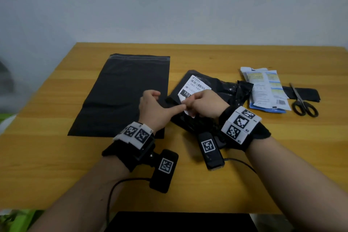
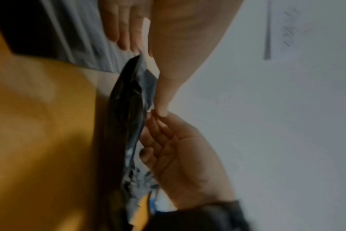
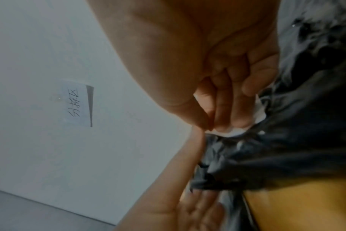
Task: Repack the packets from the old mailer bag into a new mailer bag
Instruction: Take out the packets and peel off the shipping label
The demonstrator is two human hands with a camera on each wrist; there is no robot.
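Head view shows me the old mailer bag [image 1: 216, 88], black and crumpled, lying on the wooden table [image 1: 244, 165] a little right of the middle. A white shipping label [image 1: 194, 85] with barcodes sits on its top face, and the near corner of this label is lifted from the plastic. My right hand [image 1: 204, 105] pinches that loose corner between thumb and fingers; the right wrist view confirms it, white paper is caught at the fingertips [image 3: 223, 123]. My left hand [image 1: 152, 111] is just beside it, on the left edge of the old bag, with the thumb stretched toward the right hand. In the left wrist view the thumb lies along the bag's edge and the fingers on the other side, so this hand grips the bag.

The new mailer bag [image 1: 124, 96] lies flat and smooth on the left, with its sealing strip at the far end. It is under my left wrist at its near right corner.

The packets [image 1: 267, 90] lie in a small pile to the right of the old bag, outside both bags. Further right I see black scissors [image 1: 303, 103], closed, lying over a black strip [image 1: 301, 94] of plastic.
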